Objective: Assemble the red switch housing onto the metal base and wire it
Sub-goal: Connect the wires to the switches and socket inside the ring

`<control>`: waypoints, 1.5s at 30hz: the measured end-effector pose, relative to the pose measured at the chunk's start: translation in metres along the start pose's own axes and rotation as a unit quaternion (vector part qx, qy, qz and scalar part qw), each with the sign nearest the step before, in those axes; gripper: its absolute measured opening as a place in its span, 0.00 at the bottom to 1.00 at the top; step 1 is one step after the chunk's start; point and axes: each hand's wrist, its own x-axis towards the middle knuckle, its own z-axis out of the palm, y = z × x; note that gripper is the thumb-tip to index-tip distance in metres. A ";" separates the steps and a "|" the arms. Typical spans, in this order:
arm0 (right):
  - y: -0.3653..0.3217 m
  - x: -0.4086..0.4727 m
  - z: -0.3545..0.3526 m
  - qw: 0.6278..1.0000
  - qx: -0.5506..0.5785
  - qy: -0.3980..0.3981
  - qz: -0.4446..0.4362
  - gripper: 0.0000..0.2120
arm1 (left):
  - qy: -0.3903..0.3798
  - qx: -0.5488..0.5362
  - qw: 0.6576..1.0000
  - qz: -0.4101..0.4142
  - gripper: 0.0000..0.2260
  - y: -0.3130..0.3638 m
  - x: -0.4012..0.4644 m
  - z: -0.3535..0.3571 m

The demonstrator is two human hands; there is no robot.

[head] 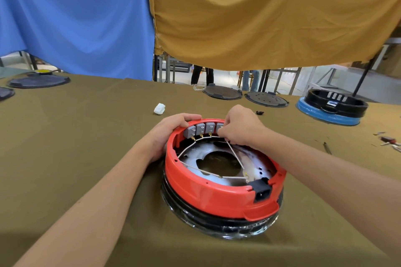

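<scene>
Your left hand [171, 130] curls over the far rim of the red housing [217, 193], a steadying grip so the ring cannot turn on the metal base [219, 226], which sits on the counter [86, 136]. Just right of that grip stand the grey switches [200, 129]. Your right hand [240, 129] pinches a white wire [235, 156] at the rightmost switch, probably seating its terminal

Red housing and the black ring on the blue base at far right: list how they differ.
The red housing is red and held by the left hand; the black ring is black and untouched. The red housing sits near, on a black rim; the black ring sits far right on a blue base. Both are round, open-topped shells.
</scene>
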 end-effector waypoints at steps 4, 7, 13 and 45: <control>0.001 -0.001 -0.003 0.999 -0.027 -0.014 -0.018 0.10 | -0.002 0.004 1.000 0.001 0.19 -0.001 0.001 0.001; -0.001 -0.001 -0.007 0.998 -0.049 -0.045 -0.024 0.08 | 0.000 0.001 1.000 0.003 0.19 0.000 0.001 0.001; -0.008 -0.003 -0.016 0.993 -0.085 -0.076 -0.042 0.11 | 0.006 -0.006 1.000 -0.001 0.20 0.000 0.000 0.001; 0.176 -0.008 -0.020 0.972 0.101 0.099 0.190 0.04 | 0.106 -0.034 0.990 0.081 0.14 0.003 -0.001 0.010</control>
